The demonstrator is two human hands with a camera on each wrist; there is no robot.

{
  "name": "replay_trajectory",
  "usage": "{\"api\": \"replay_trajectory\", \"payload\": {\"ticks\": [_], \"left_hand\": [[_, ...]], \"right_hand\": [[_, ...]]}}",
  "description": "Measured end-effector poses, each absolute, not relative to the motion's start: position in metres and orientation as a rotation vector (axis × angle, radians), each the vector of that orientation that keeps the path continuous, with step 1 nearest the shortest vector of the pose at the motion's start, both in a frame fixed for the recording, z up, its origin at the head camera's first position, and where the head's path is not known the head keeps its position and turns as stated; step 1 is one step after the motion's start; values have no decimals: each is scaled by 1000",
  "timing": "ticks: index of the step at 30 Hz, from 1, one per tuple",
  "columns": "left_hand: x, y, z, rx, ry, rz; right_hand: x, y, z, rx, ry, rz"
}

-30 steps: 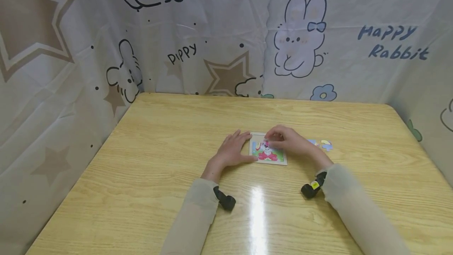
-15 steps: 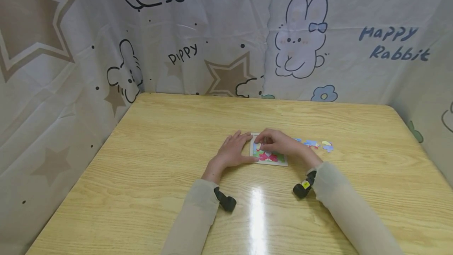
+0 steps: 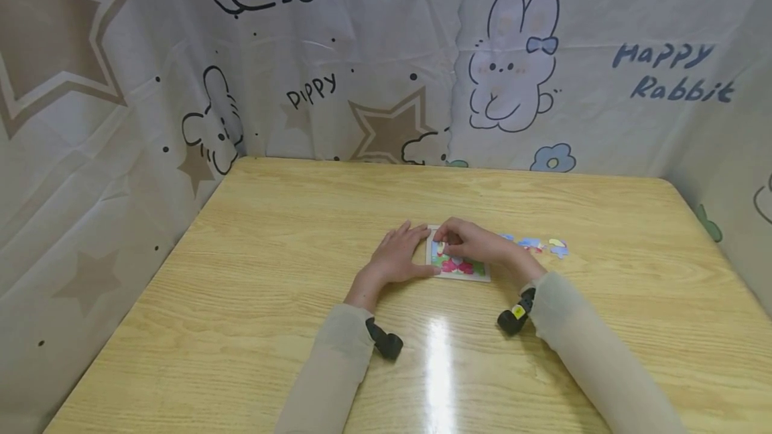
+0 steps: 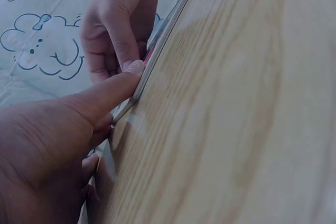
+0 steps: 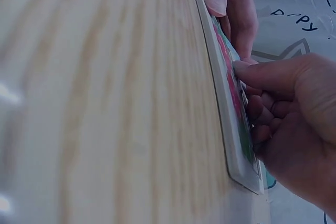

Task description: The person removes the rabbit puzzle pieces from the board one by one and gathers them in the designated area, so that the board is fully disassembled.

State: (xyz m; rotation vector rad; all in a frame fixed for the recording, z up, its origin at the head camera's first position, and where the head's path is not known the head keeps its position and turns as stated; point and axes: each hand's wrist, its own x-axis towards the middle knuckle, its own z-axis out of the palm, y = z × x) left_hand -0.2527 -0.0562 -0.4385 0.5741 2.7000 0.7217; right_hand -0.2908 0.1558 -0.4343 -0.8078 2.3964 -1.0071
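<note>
A small jigsaw puzzle (image 3: 461, 268) in a pale frame lies flat on the table, its picture pink, green and blue. My left hand (image 3: 395, 256) spans its left side, fingers at the far left corner and thumb on the near edge. Over the upper left of the picture, my right hand (image 3: 473, 242) pinches with thumb and forefinger. In the right wrist view, a light-blue sliver of a puzzle piece (image 5: 234, 54) shows at the thumb tip; the rest is hidden by the fingers. The right hand's other fingers curl beneath its palm.
Several loose puzzle pieces (image 3: 558, 248) lie on the wooden table (image 3: 271, 240) just right of the puzzle, partly behind the right wrist. A printed cloth (image 3: 386, 59) hangs along the table's back and sides. Each wrist bears a small black camera (image 3: 386, 343).
My right hand has shifted left across the puzzle to its upper left part, uncovering more loose pieces at the right. In the last half second it barely moves. My left hand keeps its place.
</note>
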Motion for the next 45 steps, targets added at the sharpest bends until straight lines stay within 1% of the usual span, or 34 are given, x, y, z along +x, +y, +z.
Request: {"api": "replay_trajectory", "payload": {"ticks": [13, 24, 32, 36, 45], "left_hand": [[-252, -54, -435, 560, 2695, 728], [-253, -52, -436, 554, 2692, 722], [-254, -52, -437, 551, 2694, 750], [-254, -53, -437, 552, 2696, 757], [-255, -53, -440, 554, 2692, 727]], "right_hand": [[-288, 155, -436, -872, 2436, -1071], [-281, 154, -432, -1069, 2543, -1082], [-275, 148, -425, -1154, 2585, -1022], [-275, 148, -424, -1148, 2585, -1024], [-277, 162, -435, -958, 2588, -1193]]}}
